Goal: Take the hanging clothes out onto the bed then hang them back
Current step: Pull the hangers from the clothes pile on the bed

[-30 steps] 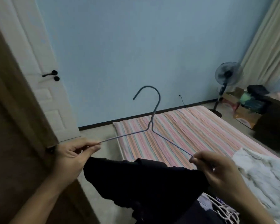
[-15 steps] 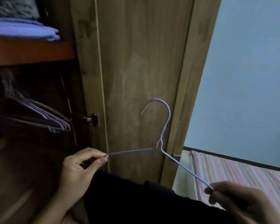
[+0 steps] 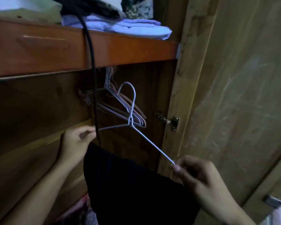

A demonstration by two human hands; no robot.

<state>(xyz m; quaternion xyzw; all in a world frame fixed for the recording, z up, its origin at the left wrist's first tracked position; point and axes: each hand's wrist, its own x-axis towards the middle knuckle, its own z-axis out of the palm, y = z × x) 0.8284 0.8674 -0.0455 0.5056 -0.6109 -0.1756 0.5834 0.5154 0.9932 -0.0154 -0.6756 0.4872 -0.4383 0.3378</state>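
Observation:
I hold a pale wire hanger (image 3: pixel 137 130) in front of the open wardrobe. My left hand (image 3: pixel 75 143) pinches its left end and my right hand (image 3: pixel 196 174) pinches its right end. A black garment (image 3: pixel 130 189) hangs from the hanger's lower bar, below and between my hands. The hanger's hook points up, level with several empty hangers (image 3: pixel 120 108) that hang inside the wardrobe under the shelf. The rail that carries them is hidden behind the shelf's front board.
A wooden shelf (image 3: pixel 120 51) above carries folded clothes (image 3: pixel 136 28). A black strap (image 3: pixel 92 70) dangles from it past my left hand. The open wardrobe door (image 3: pixel 234 95) stands at the right, with a hinge (image 3: pixel 170 121). Striped cloth (image 3: pixel 86 211) lies low inside.
My view has swung left from the bed and blue wall to the inside of the wardrobe. Both hands kept their hold and carried the hanger with the black garment toward the hanging hangers.

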